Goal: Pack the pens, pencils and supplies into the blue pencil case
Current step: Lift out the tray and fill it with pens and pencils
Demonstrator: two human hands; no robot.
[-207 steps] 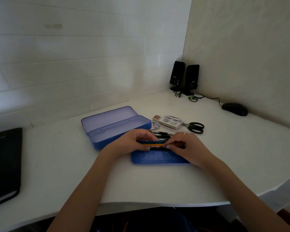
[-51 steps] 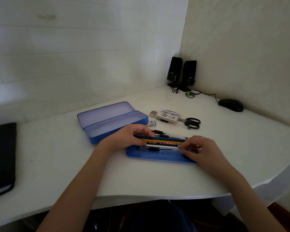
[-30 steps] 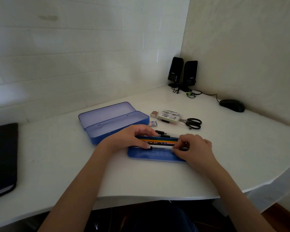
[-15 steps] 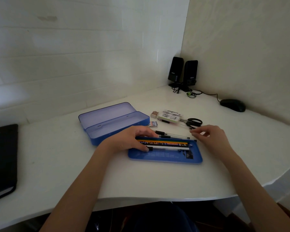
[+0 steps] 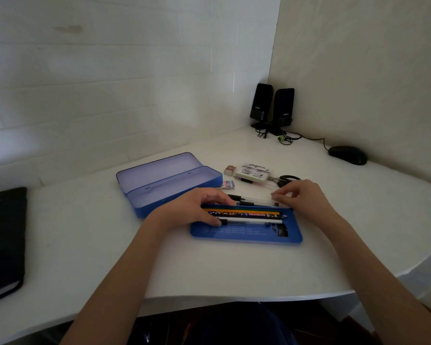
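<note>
The blue pencil case lies open and empty at centre left. In front of it a flat blue tray carries an orange pencil, a patterned pencil and a white pen side by side. My left hand clamps their left ends between thumb and fingers. Two clear pens lie on the desk just behind the tray. My right hand pinches the right end of one of them.
Behind the pens are a small eraser, a brown eraser, a carded pack and black scissors. Two speakers and a mouse sit in the far corner. A black folder lies at left.
My right hand let go of the white pen in the tray and moved back and right to the clear pens behind it. My left hand stayed on the pencils.
</note>
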